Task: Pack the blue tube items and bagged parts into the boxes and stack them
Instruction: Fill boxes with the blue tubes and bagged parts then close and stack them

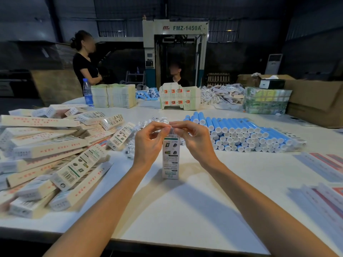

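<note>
A narrow printed box stands upright on the white table in front of me. My left hand and my right hand both pinch its top flap, fingertips meeting above the barcode. Right of the box lies a stacked pile of blue tubes with white caps. Small clear bagged parts lie loose just behind my hands. A heap of closed boxes covers the table's left side.
Flat box blanks lie at the right edge. At the far side stand stacked blanks, more blue tubes, a water bottle and cardboard cartons. Two people are beyond the table.
</note>
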